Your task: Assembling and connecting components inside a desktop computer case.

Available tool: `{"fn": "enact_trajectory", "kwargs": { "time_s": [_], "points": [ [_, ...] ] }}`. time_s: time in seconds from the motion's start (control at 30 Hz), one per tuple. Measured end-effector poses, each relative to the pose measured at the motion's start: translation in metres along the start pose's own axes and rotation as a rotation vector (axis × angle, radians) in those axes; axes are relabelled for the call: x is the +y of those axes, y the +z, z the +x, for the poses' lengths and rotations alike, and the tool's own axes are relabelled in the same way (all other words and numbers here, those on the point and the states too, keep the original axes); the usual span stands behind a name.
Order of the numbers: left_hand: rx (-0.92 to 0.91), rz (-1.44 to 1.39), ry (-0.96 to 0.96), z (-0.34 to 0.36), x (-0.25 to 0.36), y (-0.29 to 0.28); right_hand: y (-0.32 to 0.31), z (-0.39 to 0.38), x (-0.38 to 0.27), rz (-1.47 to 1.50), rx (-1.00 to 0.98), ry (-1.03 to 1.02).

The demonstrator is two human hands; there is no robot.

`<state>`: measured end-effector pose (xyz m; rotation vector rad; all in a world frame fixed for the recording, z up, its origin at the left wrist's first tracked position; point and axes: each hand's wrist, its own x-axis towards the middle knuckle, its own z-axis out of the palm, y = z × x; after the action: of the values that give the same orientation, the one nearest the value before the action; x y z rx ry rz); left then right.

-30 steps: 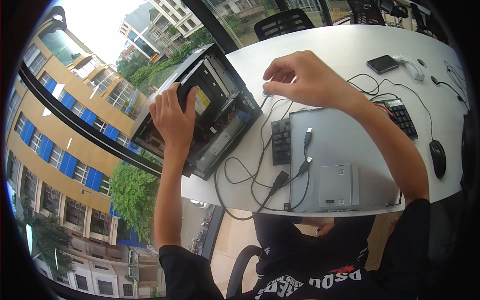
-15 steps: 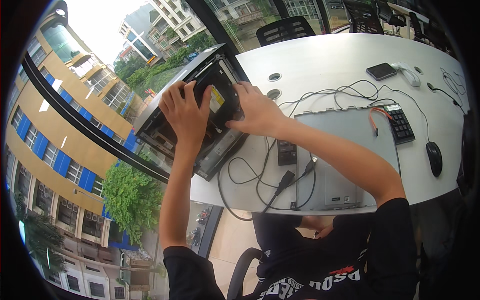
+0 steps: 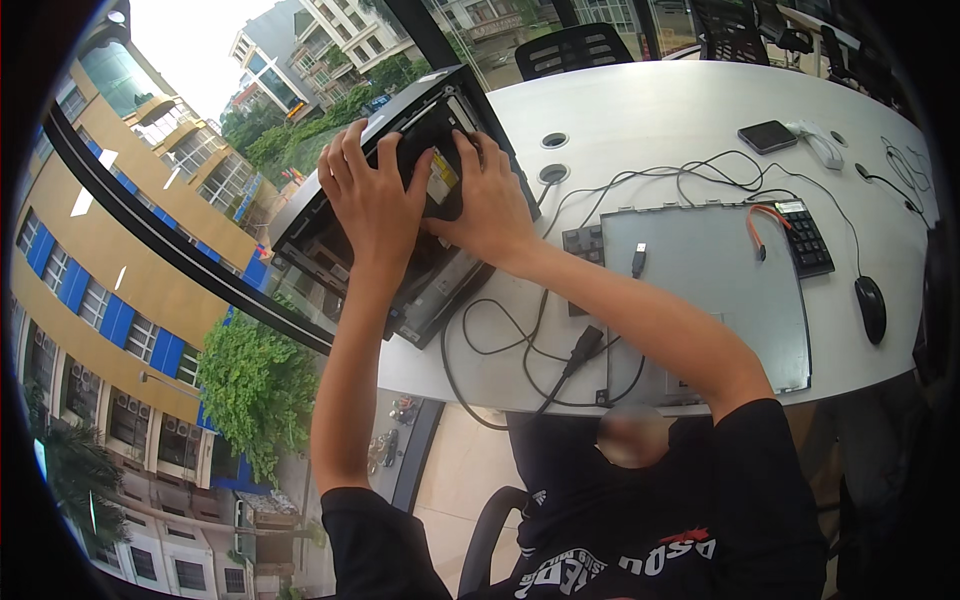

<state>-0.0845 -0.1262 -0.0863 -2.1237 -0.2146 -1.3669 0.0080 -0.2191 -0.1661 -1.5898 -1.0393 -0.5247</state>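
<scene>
An open desktop computer case (image 3: 430, 310) stands at the left of the table, showing a black drive unit with a yellow label (image 3: 440, 175) inside. My left hand (image 3: 375, 200) grips the upper left side of this unit, fingers curled over it and thumb beside the label. My right hand (image 3: 485, 210) has reached into the case and grips the unit's right and lower side with bent fingers and thumb. The parts under both hands are partly hidden.
On the white table (image 3: 520, 110) lie a detached metal panel (image 3: 725, 290), a keyboard (image 3: 805, 240), a mouse (image 3: 870, 310), tangled cables, a phone (image 3: 767, 135) and a white device (image 3: 822, 145). Office chairs (image 3: 570, 52) stand behind; a large window is at left.
My right hand has moved left from over the table into the case and onto the drive unit. My left hand has shifted slightly up and right, still gripping there.
</scene>
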Motion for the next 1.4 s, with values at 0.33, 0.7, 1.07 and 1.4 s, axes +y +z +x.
{"fn": "enact_trajectory", "kwargs": {
  "time_s": [0.33, 0.7, 1.07, 1.4],
  "points": [
    [-0.333, -0.136, -0.285, 0.043, -0.033, -0.028, -0.013, -0.008, 0.005, 0.016, -0.051, 0.104],
    [-0.64, -0.14, -0.352, 0.045, -0.04, -0.031, -0.007, 0.007, -0.006, 0.005, 0.015, 0.086],
    [-0.661, -0.046, -0.249, 0.043, -0.035, -0.037, -0.003, 0.01, -0.007, 0.018, -0.011, 0.132],
    [-0.61, -0.008, -0.226, 0.04, -0.031, -0.032, 0.006, 0.014, 0.006, 0.042, 0.045, 0.124]
  ]
}}
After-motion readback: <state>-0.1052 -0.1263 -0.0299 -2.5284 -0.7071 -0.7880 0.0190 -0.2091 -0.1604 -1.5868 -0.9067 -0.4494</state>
